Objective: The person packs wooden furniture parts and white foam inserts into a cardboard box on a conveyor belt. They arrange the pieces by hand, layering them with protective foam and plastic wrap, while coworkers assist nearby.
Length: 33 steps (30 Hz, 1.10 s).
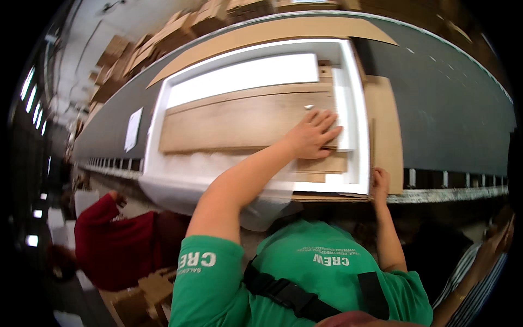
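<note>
Dark grey conveyor belt (452,120), upper right to centre left. White paper sheet (133,129), lying on the belt, left. Stacked cardboard cartons (163,43), upper left. Co-worker in dark-red top (122,248), lower left. Striped garment (475,280), lower right.

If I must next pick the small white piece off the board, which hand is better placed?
Left, probably: the left hand lies on the board beside the white piece; the right hand is at the box's edge.
</note>
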Each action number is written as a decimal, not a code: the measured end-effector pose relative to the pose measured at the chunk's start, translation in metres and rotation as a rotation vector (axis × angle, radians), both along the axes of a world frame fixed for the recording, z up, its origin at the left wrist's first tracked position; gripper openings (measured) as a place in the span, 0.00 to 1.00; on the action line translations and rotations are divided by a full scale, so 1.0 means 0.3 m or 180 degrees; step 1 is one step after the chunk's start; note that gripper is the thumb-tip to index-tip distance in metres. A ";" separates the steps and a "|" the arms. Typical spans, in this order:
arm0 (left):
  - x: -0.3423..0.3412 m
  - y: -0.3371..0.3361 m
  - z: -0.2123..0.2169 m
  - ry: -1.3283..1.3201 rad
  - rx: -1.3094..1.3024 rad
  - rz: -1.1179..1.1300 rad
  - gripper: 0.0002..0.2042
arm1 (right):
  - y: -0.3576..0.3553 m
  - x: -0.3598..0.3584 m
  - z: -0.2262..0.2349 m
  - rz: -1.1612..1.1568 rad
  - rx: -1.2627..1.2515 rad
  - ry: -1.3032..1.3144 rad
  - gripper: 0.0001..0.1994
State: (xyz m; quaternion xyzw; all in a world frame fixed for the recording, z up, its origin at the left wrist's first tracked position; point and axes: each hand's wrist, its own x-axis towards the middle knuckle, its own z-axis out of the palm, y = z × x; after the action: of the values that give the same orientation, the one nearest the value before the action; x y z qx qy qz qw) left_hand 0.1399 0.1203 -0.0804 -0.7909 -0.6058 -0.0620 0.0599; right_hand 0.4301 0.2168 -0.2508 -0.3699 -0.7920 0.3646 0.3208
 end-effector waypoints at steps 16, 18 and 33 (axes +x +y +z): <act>-0.360 -0.326 0.206 -0.1051 -0.1021 -0.0203 0.34 | -0.018 -0.081 0.701 -0.0874 -0.0329 0.1182 0.12; -0.526 -0.461 0.301 -0.0920 -0.1152 0.0482 0.36 | -0.119 -0.209 0.837 -0.0456 0.0439 0.0686 0.09; -0.789 -0.795 0.125 -0.0235 -0.0544 0.0859 0.42 | 0.334 -0.988 0.743 0.1398 -0.0165 -0.1961 0.16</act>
State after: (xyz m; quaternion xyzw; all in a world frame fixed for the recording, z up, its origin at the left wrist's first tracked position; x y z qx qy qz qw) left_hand -0.0968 -0.1182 -0.0429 -0.7018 -0.7114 -0.0306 -0.0221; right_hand 0.1337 0.3169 -0.0280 -0.2917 -0.9023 0.3163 -0.0277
